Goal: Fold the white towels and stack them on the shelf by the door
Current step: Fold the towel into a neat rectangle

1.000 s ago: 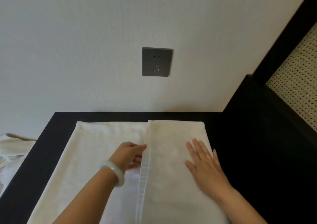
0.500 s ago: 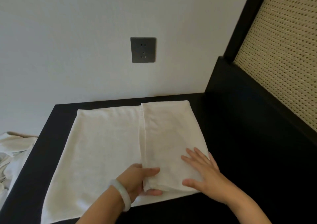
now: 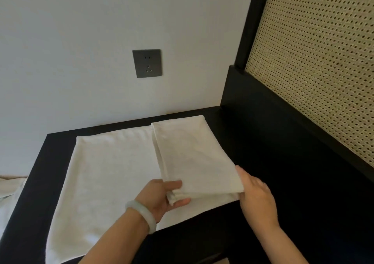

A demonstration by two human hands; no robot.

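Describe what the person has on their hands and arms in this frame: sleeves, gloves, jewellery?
No sleeves or gloves show; both arms are uncovered as far as the frame reaches. At the wrist of the left hand sits a smooth, rounded bangle, pale milky white-green and slightly translucent. The right hand wears nothing visible: no ring, no watch.

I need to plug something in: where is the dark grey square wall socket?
The dark grey square wall socket is on the white wall in the head view, left of the woven cane panel, above the far edge of the white towel.
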